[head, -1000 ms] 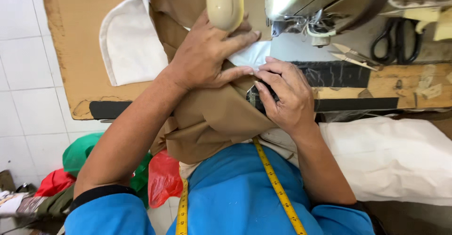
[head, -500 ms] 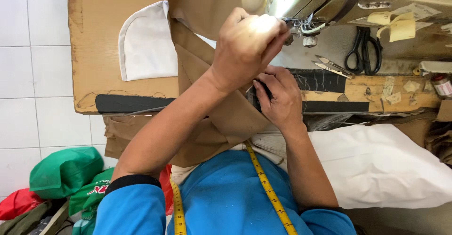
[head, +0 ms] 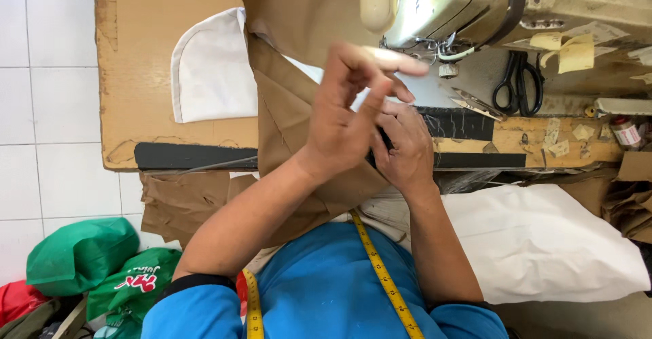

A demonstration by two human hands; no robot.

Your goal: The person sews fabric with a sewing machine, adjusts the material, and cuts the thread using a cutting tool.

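Observation:
My left hand (head: 350, 111) is raised in the air above the brown fabric (head: 285, 101), fingers spread and blurred, holding nothing. Under it, my right hand (head: 407, 150) rests at the table's front edge with its fingers curled on the brown fabric, partly hidden by the left hand. The fabric runs from my lap up over the table to the cream sewing machine (head: 462, 6). The needle area is just beyond my fingertips.
A white curved fabric piece (head: 210, 67) lies on the wooden table (head: 136, 54). Black scissors (head: 516, 84) and thread snips (head: 475, 103) sit right of the machine. White cloth (head: 543, 244) lies at my right, green bags (head: 81, 254) on the floor at left. A yellow measuring tape (head: 384, 278) hangs round my neck.
My left hand lifted off the brown fabric, rose as a fist, then spread its fingers. My right hand stayed on the fabric. The view shifted right.

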